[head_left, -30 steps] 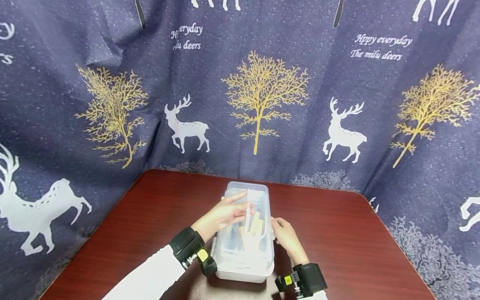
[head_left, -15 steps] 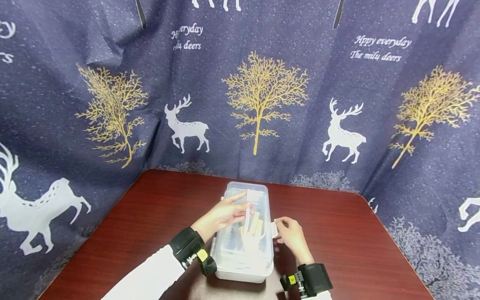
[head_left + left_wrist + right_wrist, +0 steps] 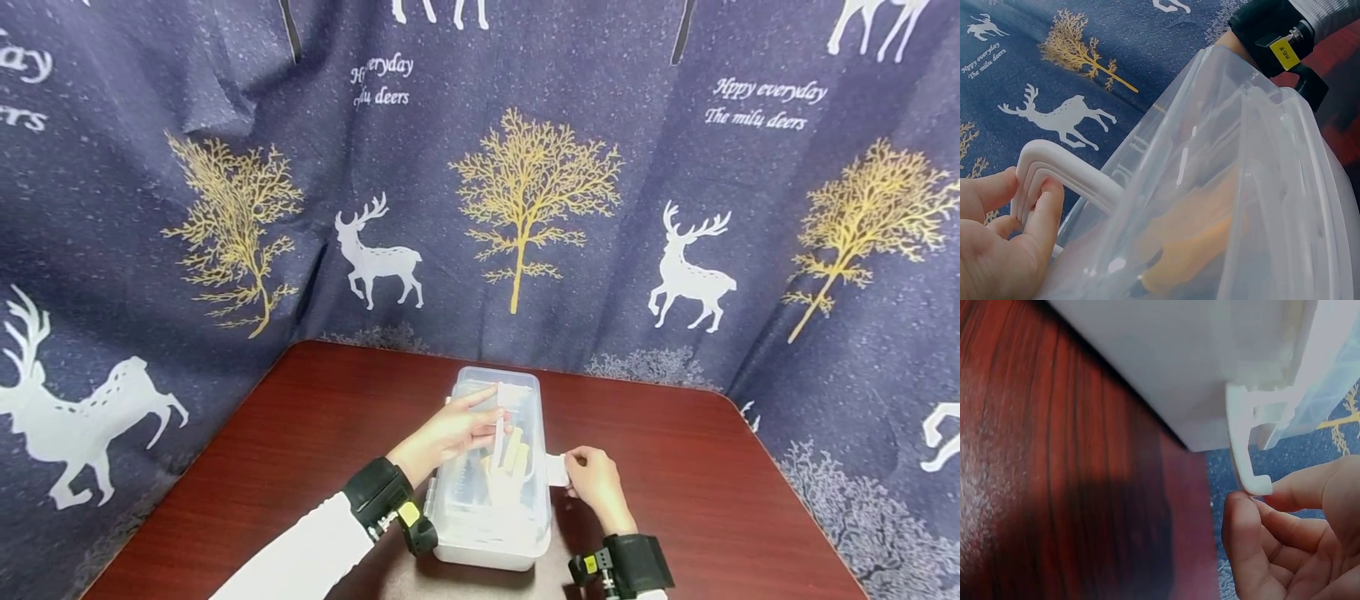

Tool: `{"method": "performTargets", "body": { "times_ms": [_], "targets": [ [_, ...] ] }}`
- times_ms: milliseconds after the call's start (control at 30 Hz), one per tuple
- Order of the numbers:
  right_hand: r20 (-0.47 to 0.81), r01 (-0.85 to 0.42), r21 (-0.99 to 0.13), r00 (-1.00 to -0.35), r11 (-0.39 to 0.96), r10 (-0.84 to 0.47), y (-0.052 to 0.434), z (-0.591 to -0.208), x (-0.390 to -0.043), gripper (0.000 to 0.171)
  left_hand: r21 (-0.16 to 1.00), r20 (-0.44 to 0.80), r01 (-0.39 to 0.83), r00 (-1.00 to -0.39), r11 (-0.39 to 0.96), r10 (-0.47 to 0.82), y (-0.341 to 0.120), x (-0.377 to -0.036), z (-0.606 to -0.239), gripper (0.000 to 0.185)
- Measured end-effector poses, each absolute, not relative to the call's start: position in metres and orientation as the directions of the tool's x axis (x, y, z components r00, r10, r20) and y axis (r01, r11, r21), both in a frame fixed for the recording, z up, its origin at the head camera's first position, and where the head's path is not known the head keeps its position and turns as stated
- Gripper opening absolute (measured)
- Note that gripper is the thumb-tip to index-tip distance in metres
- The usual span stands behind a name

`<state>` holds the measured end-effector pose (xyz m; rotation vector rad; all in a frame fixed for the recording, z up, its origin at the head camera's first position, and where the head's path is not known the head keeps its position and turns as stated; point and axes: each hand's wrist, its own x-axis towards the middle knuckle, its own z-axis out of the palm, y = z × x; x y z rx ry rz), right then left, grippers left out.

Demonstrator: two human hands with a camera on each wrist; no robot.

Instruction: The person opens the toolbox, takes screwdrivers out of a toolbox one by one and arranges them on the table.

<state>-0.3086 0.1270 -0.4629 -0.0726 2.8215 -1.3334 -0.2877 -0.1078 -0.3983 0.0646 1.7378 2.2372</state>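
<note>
left hand (image 3: 453, 429): pinches white handle (image 3: 1069, 165), likely steadying box (image 3: 487, 553) | right hand (image 3: 600, 483): pinches swung-out latch (image 3: 557, 470) by its outer end, probably for leverage | box: on table (image 3: 667, 450)

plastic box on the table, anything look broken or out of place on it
No crack or spill shows. Only the white latch stands out: pinched by the right hand, it juts out from the plastic box instead of lying flat against its side. The left hand holds the carry handle.
</note>
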Motion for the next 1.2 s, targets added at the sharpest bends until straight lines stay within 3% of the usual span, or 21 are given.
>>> {"method": "performTargets", "body": {
  "times_ms": [867, 1200],
  "targets": [
    [0.055, -0.084, -0.689, -0.996, 0.72, -0.064, 0.109, -0.492, -0.314, 0.011, 0.966, -0.122, -0.186, -0.94, -0.178, 0.317, -0.104, -0.29, -0.4, 0.062],
    [-0.012, -0.06, -0.809, -0.993, 0.585, -0.118, 0.107, -0.499, -0.314, 0.01, 0.967, -0.107, -0.177, -0.933, -0.181, 0.343, -0.115, -0.288, -0.404, 0.062]
  ]
}}
